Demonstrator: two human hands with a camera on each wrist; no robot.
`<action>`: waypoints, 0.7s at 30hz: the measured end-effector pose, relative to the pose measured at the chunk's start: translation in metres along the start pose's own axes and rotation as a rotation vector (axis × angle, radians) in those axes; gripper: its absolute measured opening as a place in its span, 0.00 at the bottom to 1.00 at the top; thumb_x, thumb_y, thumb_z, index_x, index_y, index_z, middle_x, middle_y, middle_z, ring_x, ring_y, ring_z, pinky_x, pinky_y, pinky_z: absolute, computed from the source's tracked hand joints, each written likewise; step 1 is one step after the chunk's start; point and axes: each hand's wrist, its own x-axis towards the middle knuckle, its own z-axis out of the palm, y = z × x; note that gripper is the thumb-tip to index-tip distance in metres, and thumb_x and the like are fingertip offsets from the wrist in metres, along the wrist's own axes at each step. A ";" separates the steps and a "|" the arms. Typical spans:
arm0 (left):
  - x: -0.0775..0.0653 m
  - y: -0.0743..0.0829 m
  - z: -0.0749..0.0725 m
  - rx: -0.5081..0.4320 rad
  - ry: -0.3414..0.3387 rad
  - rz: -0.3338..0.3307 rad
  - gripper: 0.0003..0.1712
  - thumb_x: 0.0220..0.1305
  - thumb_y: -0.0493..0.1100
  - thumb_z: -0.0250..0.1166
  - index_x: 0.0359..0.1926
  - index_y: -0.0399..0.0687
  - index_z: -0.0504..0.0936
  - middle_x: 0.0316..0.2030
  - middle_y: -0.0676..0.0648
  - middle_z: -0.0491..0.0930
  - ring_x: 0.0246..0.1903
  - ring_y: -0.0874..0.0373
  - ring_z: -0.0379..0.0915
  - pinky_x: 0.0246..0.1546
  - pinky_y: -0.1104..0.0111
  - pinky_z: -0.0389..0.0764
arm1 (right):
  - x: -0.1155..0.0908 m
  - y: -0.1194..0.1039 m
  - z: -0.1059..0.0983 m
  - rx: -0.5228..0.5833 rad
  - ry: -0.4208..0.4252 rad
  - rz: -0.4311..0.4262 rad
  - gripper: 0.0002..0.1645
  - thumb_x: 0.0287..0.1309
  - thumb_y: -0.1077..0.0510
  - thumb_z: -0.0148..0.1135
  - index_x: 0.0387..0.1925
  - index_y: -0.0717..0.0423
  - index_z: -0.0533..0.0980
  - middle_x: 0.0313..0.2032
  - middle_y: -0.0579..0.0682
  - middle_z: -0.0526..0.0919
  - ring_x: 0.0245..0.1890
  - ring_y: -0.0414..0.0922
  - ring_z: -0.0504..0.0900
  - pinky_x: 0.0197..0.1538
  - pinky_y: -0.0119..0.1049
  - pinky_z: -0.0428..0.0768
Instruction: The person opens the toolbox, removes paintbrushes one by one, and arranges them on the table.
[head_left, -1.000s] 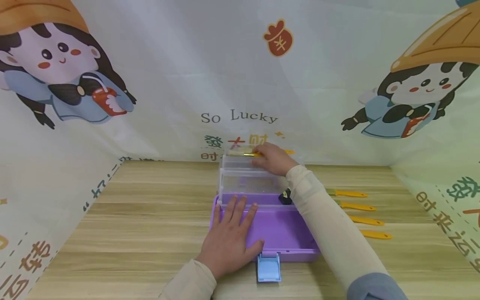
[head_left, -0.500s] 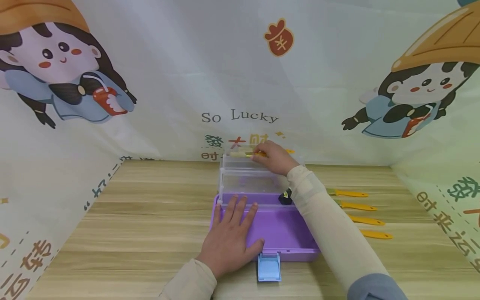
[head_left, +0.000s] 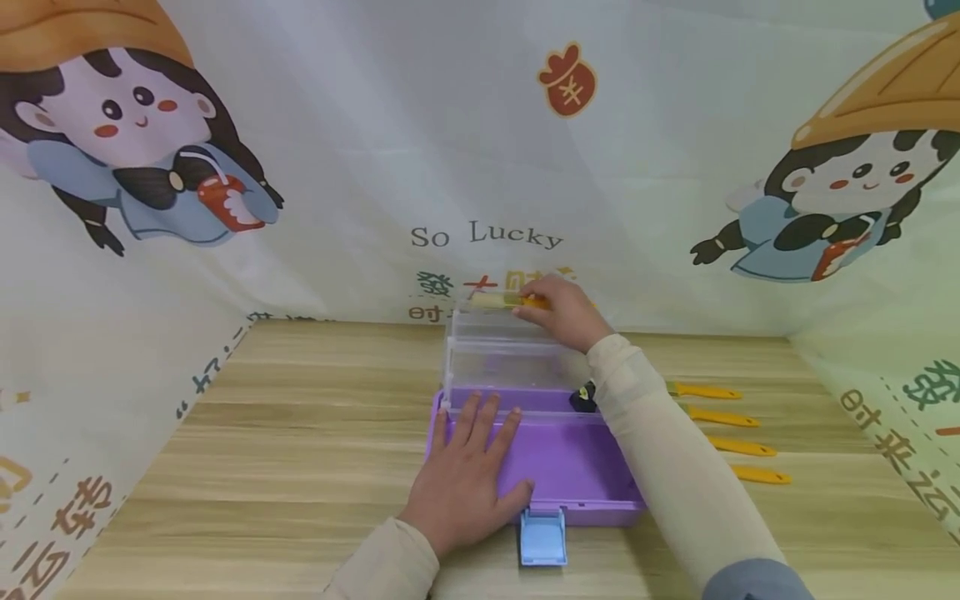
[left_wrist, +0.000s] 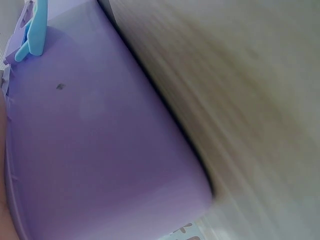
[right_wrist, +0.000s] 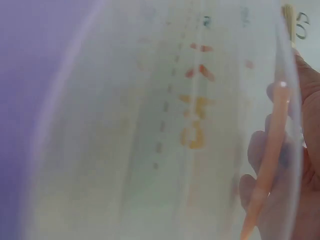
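Note:
A purple storage box (head_left: 555, 462) stands raised open, its clear plastic trays (head_left: 495, 362) tiered up at the back. My left hand (head_left: 465, 483) rests on the box's front left with straight, spread fingers. At the top tray, my right hand (head_left: 562, 310) pinches a paintbrush (head_left: 536, 302) by its yellow handle, pale bristles pointing left. In the right wrist view the handle (right_wrist: 272, 155) shows beside curled fingers, seen through clear plastic. The left wrist view has the purple box wall (left_wrist: 105, 130) and only a sliver of hand.
Several yellow-handled brushes (head_left: 738, 418) lie in a column right of the box, partly behind the right sleeve. A small black object (head_left: 582, 397) is at the box's rear. A light-blue latch (head_left: 543, 537) hangs at the front. Printed cloth (head_left: 337, 167) walls in the wooden table (head_left: 300, 433).
My right hand and the paintbrush have risen slightly and shifted a little right. The whole head view has also drifted slightly. My left hand stays in place on the box.

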 end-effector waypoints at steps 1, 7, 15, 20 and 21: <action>0.000 0.000 0.000 -0.004 -0.006 -0.001 0.47 0.67 0.70 0.49 0.78 0.53 0.54 0.77 0.40 0.46 0.76 0.44 0.35 0.70 0.40 0.40 | -0.001 -0.001 -0.003 0.002 0.011 0.004 0.22 0.63 0.49 0.66 0.53 0.59 0.81 0.47 0.54 0.82 0.47 0.51 0.78 0.54 0.49 0.76; 0.000 0.000 0.001 0.027 -0.006 0.000 0.47 0.67 0.72 0.46 0.78 0.53 0.53 0.77 0.40 0.46 0.76 0.45 0.35 0.70 0.40 0.40 | -0.008 -0.004 -0.015 -0.007 0.049 -0.001 0.21 0.62 0.50 0.68 0.52 0.58 0.82 0.46 0.53 0.81 0.45 0.50 0.78 0.53 0.48 0.76; -0.001 0.000 0.002 0.007 0.011 0.007 0.47 0.67 0.71 0.47 0.78 0.52 0.54 0.77 0.40 0.47 0.76 0.44 0.36 0.70 0.39 0.41 | -0.023 -0.007 -0.031 -0.022 0.056 -0.062 0.19 0.62 0.51 0.68 0.49 0.59 0.82 0.45 0.52 0.81 0.45 0.49 0.78 0.52 0.47 0.77; -0.001 0.000 0.003 0.024 0.032 0.010 0.47 0.66 0.72 0.46 0.78 0.52 0.56 0.76 0.40 0.49 0.76 0.44 0.38 0.69 0.39 0.43 | -0.031 -0.013 -0.043 -0.041 0.076 -0.101 0.18 0.61 0.51 0.69 0.48 0.59 0.83 0.46 0.52 0.82 0.46 0.50 0.79 0.53 0.47 0.76; -0.001 0.000 0.003 0.025 0.036 0.012 0.47 0.66 0.72 0.46 0.78 0.52 0.56 0.76 0.40 0.49 0.76 0.44 0.38 0.69 0.39 0.43 | -0.034 -0.014 -0.046 -0.047 0.076 -0.099 0.18 0.61 0.52 0.69 0.47 0.60 0.83 0.46 0.52 0.82 0.46 0.50 0.79 0.53 0.48 0.76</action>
